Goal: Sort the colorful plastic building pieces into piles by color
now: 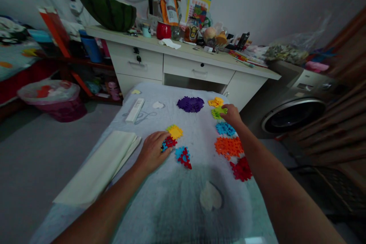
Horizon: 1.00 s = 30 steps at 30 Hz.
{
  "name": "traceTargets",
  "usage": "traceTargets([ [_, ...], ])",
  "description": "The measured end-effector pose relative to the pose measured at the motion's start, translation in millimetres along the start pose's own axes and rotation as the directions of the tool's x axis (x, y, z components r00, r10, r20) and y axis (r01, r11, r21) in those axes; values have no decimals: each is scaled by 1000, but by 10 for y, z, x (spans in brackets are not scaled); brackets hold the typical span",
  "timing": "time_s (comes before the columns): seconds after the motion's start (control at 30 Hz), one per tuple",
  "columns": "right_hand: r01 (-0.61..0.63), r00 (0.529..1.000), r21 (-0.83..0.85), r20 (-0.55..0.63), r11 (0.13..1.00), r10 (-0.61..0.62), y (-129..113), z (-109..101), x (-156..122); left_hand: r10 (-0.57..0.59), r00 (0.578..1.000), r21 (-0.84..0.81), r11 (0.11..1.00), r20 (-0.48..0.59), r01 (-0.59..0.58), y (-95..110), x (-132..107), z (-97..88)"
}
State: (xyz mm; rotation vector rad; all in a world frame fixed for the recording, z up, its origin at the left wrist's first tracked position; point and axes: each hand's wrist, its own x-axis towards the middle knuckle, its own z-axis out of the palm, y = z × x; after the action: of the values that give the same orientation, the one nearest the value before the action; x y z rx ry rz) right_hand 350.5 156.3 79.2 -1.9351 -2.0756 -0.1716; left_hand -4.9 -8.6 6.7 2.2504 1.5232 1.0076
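On the cloth-covered table, my left hand [154, 148] curls around a small cluster of red and blue interlocking plastic pieces [169, 142]. A yellow piece [176, 132] lies just beyond its fingertips. To the right of that hand lies a joined blue and red triangular piece [183, 157]. At the far right, my right hand [232, 116] pinches at the light green pieces [217, 112]; its fingertips partly cover them. Beside them sit piles of yellow-orange pieces [215, 101], blue pieces [225, 129], orange pieces [228, 147] and red pieces [241, 169]. Purple pieces [190, 104] lie at the back middle.
A folded cream cloth [98, 167] and a narrow white box [135, 110] lie along the table's left side. Behind stands a white desk [137, 59] crowded with objects. A washing machine [288, 103] is at the right, a pink waste bin [54, 101] at the left.
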Motion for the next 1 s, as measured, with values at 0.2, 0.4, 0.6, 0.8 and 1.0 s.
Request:
traceTargets([
  [0.2,48,998,-82,55,995,-44,-22,159,190,-3,1000,-9,1000,8,3,3,8,1],
  [0.4,110,984,-137,152,984,-89,-62,286,222,-27,999,-22,999,-31,27,18,-6,-11],
  [0.6,27,997,-9,79,1000,-27,-247,190,91,-68,998,-65,996,-13,67,41,-15,-61],
  [0.8,217,953,374,120,902,-279,-863,46,-326,-116,993,-163,980,-18,111,34,8,-79],
  [1.0,380,784,606,189,699,-591,-1506,148,-844,-140,990,-203,970,-15,134,45,17,-94],
])
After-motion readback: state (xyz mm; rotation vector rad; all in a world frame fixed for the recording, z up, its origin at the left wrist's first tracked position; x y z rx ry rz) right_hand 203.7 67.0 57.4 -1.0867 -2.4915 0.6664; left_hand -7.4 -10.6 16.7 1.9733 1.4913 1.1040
